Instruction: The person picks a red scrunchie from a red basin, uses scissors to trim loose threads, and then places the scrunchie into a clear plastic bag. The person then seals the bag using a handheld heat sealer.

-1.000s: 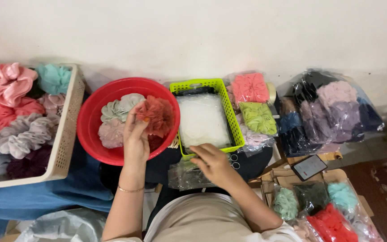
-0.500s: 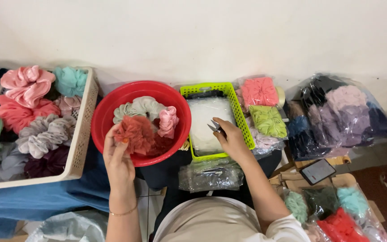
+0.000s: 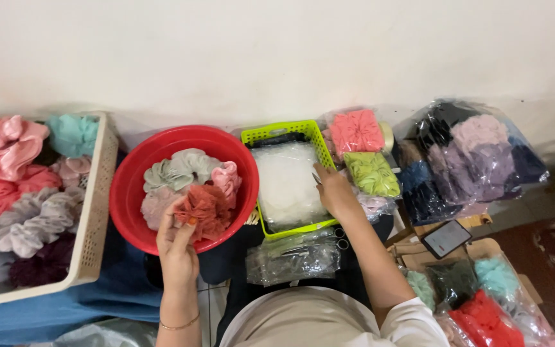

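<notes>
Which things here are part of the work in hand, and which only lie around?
In use: left hand, rust scrunchie, red bowl, right hand, green basket of clear bags.

Lying about: beige basket, bagged scrunchies, phone, scissors.

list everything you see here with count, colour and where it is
red basin: one, red, centre left on the floor
scrunchies in the basin: about four, grey-green, pink, pale mauve, rust red
beige basket: one, far left, filled with pink, teal, grey and dark purple scrunchies
green basket: one, lime, right of the basin, holds clear bags
clear plastic bags: a stack, in front of the green basket
packed scrunchies: one pink, one lime, right of the green basket
big bag of scrunchies: one, dark and mauve, far right
phone: one, black, right
bagged scrunchies: several, teal, dark, red, bottom right
left hand: grips the rust red scrunchie
right hand: at the green basket's right rim
</notes>
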